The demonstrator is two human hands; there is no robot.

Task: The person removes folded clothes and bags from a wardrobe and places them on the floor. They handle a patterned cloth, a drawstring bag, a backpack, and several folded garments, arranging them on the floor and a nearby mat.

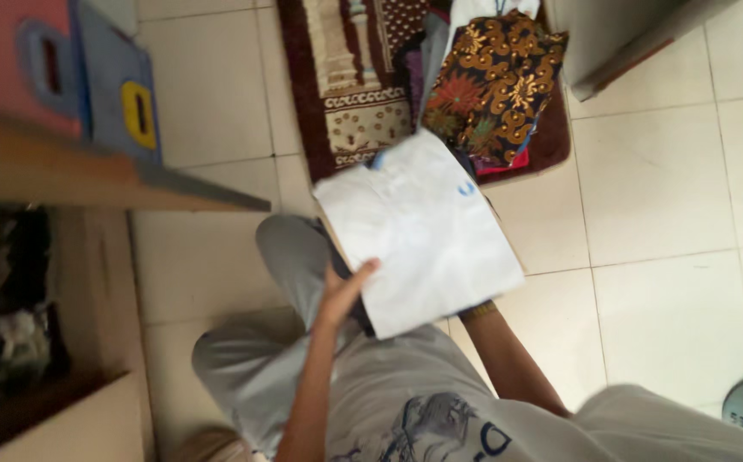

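Above a pale tiled floor (662, 171), we hold a folded white garment (423, 231) flat and slightly tilted in front of us, over our bent knee in grey trousers (260, 342). Our left hand (346, 291) grips the garment's near left edge, thumb lying across the top of the cloth and fingers underneath. Our right hand is hidden under the garment's near right corner; only the wrist with a brownish band (478, 310) shows, so we cannot tell how that hand is closed. The garment carries a small blue mark (466, 187) near its far right corner. Beyond its far edge, a stack of folded clothes topped by a brown, orange and black patterned cloth (496, 85) sits on a dark red and cream patterned rug (346, 94) spread across the floor. At the left edge, blurred, stand a wooden shelf (89, 180) and blue and pink foam boards (123, 85).
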